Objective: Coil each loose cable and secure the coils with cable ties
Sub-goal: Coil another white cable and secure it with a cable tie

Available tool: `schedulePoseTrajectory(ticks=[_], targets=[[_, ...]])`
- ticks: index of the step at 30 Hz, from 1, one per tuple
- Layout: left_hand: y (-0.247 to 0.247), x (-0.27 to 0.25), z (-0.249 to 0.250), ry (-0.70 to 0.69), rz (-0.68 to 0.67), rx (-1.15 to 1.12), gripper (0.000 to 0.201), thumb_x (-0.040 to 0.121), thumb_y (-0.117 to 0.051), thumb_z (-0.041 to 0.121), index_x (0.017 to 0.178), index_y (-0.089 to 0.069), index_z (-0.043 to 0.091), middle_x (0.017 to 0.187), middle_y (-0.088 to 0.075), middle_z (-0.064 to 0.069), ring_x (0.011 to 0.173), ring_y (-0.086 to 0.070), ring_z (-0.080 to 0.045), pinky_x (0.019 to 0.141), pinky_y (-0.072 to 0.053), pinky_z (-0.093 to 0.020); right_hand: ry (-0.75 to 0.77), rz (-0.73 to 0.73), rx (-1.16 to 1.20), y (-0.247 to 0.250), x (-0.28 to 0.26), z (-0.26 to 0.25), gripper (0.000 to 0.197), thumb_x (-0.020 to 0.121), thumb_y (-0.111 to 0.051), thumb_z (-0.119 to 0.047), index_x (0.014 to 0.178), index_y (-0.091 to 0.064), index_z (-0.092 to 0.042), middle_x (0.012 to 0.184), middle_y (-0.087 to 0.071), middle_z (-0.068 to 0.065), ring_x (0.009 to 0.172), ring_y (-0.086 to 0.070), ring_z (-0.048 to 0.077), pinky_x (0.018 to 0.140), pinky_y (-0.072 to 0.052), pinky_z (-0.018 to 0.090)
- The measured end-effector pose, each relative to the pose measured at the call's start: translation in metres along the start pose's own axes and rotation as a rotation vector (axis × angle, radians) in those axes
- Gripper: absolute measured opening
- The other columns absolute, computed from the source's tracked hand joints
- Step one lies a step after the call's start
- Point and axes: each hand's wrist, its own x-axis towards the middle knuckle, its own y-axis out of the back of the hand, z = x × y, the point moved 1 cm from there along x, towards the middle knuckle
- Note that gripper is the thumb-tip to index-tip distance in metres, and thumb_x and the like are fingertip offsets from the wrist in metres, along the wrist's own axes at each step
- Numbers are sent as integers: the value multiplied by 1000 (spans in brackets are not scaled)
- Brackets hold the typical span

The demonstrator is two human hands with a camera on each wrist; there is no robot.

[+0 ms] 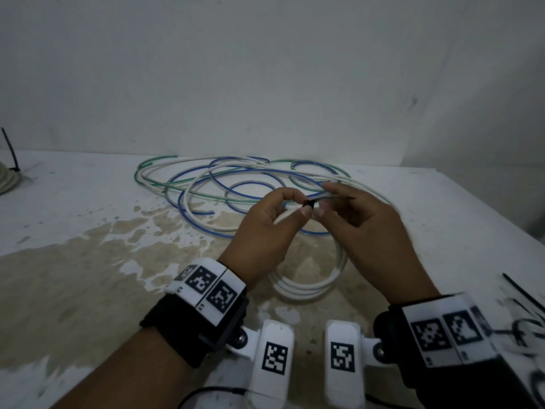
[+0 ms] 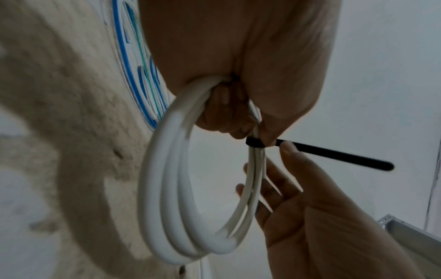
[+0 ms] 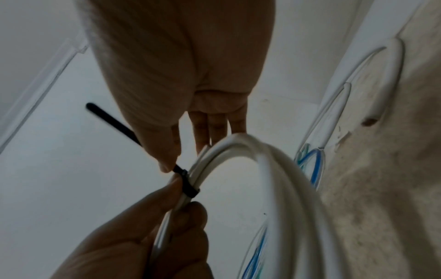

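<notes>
A white cable coil (image 1: 309, 286) hangs from my left hand (image 1: 295, 205) above the table. A black cable tie (image 1: 309, 203) is looped round the coil's strands at the top. In the left wrist view my left hand (image 2: 253, 132) pinches the coil (image 2: 167, 188) just above the tie's band (image 2: 254, 144). My right hand (image 1: 322, 202) pinches the tie's tail (image 2: 334, 156) close to the band. In the right wrist view its thumb (image 3: 167, 164) presses on the tail beside the band (image 3: 188, 184). Loose blue, green and white cables (image 1: 236, 184) lie tangled behind the hands.
A tied pale coil (image 1: 6, 178) sits at the far left edge. Spare black cable ties (image 1: 525, 293) lie at the right. The white table (image 1: 88, 261) carries a large brown stain, a wall stands close behind, and the table's right edge runs diagonally.
</notes>
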Motion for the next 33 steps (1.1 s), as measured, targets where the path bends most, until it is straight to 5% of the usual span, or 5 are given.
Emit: schedulePoseTrajectory(ticks=[9, 14, 18, 22, 33], targets=[[-7, -3, 9, -55, 4, -17, 14, 89, -59, 12, 101, -64, 6, 68, -60, 8, 37, -46, 8, 42, -31, -3, 368, 98, -203, 1, -4, -17, 16, 85, -63, -7, 94, -73, -16, 85, -66, -7, 85, -60, 3, 81, -43, 10], [-6, -5, 2, 71, -50, -68, 15, 95, -53, 9, 107, -60, 2, 47, -48, 13, 33, -33, 0, 36, -27, -12, 184, 69, -58, 0, -2, -15, 23, 85, -64, -16, 83, -63, -40, 87, -66, -18, 88, -61, -3, 79, -42, 8], [0, 0, 0, 283, -81, -237, 7, 98, -45, 12, 93, -51, 13, 59, -38, 3, 37, -23, -5, 36, -18, -13, -10, -3, -64, 2, 2, 2, 21, 83, -70, -17, 96, -66, -32, 101, -68, -5, 95, -63, 8, 87, -49, 29], [4, 2, 0, 315, -56, -346, 14, 99, -44, 11, 86, -48, 13, 58, -41, 3, 37, -25, -4, 34, -19, -13, -103, -114, -35, 1, 2, 7, 25, 84, -69, -13, 94, -64, -36, 86, -71, -11, 78, -66, 1, 77, -48, 15], [3, -1, -6, 331, -83, -215, 15, 92, -60, 19, 82, -59, 7, 67, -62, -6, 55, -64, -16, 50, -51, -24, -182, 193, 66, 7, 5, 13, 14, 88, -62, -8, 90, -71, -19, 64, -69, -4, 59, -68, 8, 61, -57, 23]])
